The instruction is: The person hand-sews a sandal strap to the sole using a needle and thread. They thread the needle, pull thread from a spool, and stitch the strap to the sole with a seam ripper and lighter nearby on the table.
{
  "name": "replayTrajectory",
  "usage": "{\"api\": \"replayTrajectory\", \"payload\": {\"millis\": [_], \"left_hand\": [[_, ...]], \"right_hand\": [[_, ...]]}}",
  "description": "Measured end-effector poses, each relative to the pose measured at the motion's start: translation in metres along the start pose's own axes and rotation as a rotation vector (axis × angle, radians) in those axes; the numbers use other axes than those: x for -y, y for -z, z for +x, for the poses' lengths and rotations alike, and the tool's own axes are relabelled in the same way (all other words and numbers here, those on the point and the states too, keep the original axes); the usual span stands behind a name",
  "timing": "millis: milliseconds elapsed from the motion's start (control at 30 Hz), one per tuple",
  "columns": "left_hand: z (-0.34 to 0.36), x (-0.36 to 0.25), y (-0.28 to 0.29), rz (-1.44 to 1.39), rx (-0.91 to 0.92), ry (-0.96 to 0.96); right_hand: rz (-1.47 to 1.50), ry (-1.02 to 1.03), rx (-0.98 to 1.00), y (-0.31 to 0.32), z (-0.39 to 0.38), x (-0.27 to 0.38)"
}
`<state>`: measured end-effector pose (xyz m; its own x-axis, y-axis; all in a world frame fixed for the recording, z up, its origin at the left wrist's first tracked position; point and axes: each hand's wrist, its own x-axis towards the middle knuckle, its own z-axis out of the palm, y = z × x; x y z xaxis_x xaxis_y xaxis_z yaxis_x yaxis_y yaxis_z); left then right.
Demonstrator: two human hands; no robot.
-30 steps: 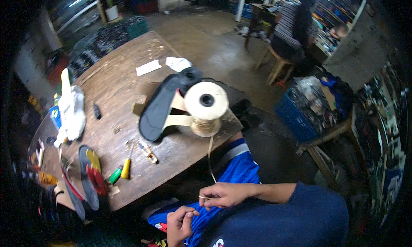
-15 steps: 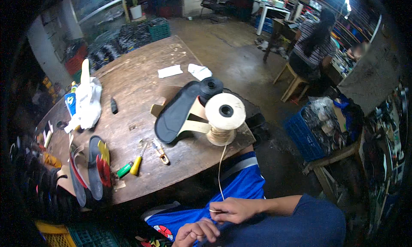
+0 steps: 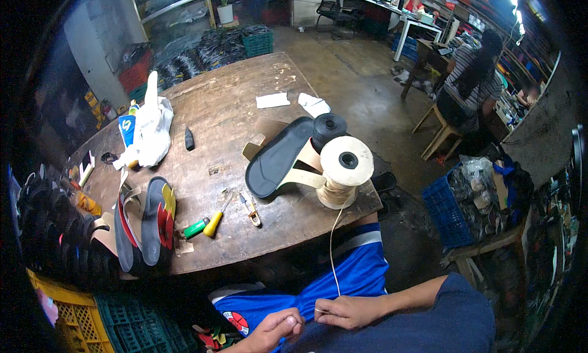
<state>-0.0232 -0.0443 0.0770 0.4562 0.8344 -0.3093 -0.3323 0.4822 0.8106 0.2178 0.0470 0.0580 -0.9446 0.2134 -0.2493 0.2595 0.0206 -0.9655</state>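
A thin pale cord [image 3: 332,255] runs down from a white spool [image 3: 347,163] at the table's near right corner to my right hand [image 3: 350,311]. The fingers of that hand are closed round the cord above my lap. Close beside it my left hand [image 3: 277,330] is curled shut; whatever it may hold is hidden. Touching the spool is a dark spool of thread [image 3: 329,130]. A black sandal sole [image 3: 278,160] with pale straps lies left of the spools.
On the wooden table [image 3: 226,123] lie a yellow-handled awl [image 3: 212,224], a green-handled tool [image 3: 195,228], small cutters [image 3: 250,210], sandals with red and yellow straps [image 3: 157,221] and a white plastic bag [image 3: 153,132]. A blue crate [image 3: 447,206] stands right; a person [image 3: 468,77] sits beyond.
My left hand's spread fingers have curled shut, and it has risen slightly beside the right hand. My right hand still grips the cord. The whole view has shifted.
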Motion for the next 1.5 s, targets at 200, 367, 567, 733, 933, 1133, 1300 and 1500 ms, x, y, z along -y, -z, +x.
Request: {"api": "replayTrajectory", "payload": {"millis": [200, 367, 567, 733, 933, 1133, 1300, 1500], "left_hand": [[0.015, 0.020, -0.003, -0.060, 0.056, -0.367], [0.020, 0.033, -0.005, -0.437, 0.189, -0.192], [0.015, 0.011, -0.026, 0.125, 0.272, -0.001], [0.011, -0.017, -0.033, 0.251, 0.395, 0.189], [0.019, -0.026, -0.032, 0.316, 0.360, 0.218], [0.028, -0.029, -0.032, 0.520, 0.316, -0.010], [0.033, -0.017, -0.031, 0.341, 0.354, -0.077], [0.029, -0.020, -0.032, 0.320, 0.424, 0.096]], "right_hand": [[0.131, 0.115, -0.047, 0.010, -0.002, -0.001], [-0.029, 0.097, -0.065, 0.007, -0.006, 0.004], [-0.102, 0.055, 0.082, -0.014, -0.019, -0.003], [-0.071, 0.067, -0.005, -0.036, -0.025, -0.011], [0.038, 0.070, -0.123, -0.040, -0.028, -0.018], [0.122, 0.044, -0.229, -0.021, -0.023, -0.024], [0.106, 0.195, -0.218, -0.012, -0.020, -0.018], [-0.021, 0.143, -0.055, -0.019, -0.034, -0.010]]}}
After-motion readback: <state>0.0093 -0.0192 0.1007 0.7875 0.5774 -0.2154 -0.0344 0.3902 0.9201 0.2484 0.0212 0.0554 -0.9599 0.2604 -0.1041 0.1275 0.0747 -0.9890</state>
